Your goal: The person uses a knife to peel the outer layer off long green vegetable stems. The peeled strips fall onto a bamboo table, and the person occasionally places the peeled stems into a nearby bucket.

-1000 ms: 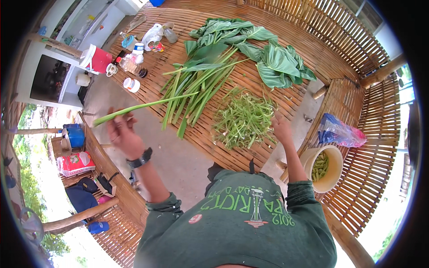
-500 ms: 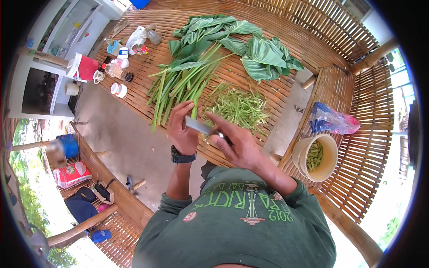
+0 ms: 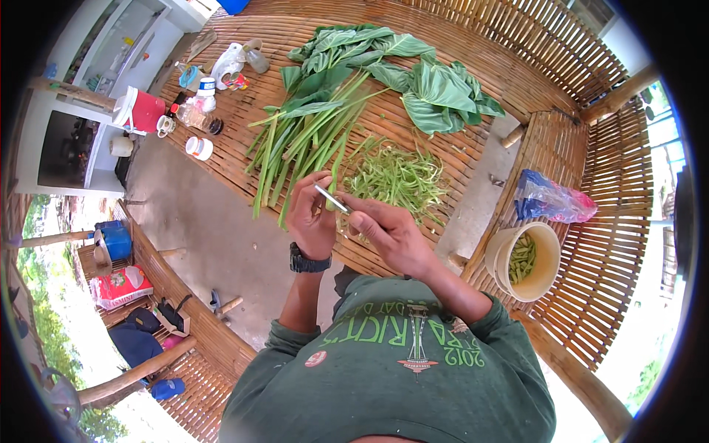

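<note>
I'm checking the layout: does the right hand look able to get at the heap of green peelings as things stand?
Probably yes: the heap of green peelings lies just beyond the right hand, with nothing visible between them, though the knife it holds might need setting down.

Plastic btl (image 3: 196,118) nr wht jar (image 3: 199,148)

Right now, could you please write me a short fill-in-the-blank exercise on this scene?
1. The right hand holds a ____.
2. In the picture, the peelings lie to the ____ of the stalks.
3. The pieces in the bucket are ____ in colour.

Missing words: knife; right; green.
</note>
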Demonstrator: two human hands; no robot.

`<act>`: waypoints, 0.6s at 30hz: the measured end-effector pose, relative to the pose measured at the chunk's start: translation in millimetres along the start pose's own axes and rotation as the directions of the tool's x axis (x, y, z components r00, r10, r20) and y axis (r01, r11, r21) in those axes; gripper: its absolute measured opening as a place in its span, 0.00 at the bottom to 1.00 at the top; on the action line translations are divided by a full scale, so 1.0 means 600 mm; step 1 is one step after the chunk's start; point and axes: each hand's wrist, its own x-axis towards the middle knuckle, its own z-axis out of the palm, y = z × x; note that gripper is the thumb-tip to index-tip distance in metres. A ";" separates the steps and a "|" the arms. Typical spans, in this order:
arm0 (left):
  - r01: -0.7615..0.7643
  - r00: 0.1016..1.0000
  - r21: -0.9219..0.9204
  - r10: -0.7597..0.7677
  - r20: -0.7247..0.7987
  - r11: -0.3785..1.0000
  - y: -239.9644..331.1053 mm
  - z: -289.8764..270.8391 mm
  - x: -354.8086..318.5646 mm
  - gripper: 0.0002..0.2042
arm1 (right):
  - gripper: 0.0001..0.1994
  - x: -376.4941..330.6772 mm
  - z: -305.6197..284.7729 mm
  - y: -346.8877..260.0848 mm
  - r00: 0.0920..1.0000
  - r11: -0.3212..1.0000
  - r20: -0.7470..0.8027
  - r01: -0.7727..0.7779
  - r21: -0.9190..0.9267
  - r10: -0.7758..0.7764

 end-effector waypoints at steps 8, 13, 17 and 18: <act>0.104 0.993 -0.238 -0.087 0.081 0.966 -0.013 -0.026 -0.002 0.11 | 0.22 0.020 -0.064 0.063 0.859 0.802 0.053 -0.496 0.334 0.509; 0.177 0.982 -0.454 -0.184 0.028 0.873 -0.013 -0.081 0.013 0.11 | 0.23 0.018 -0.142 0.209 0.785 0.777 -0.226 -0.441 0.450 0.576; 0.146 0.961 -0.429 -0.231 -0.151 0.891 0.001 -0.141 0.040 0.08 | 0.24 -0.019 -0.233 0.343 0.624 0.721 -0.361 -0.601 0.344 0.693; 0.123 0.956 -0.431 -0.222 -0.189 0.894 0.004 -0.154 0.049 0.09 | 0.24 -0.034 -0.253 0.390 0.626 0.760 -0.442 -0.593 0.266 0.643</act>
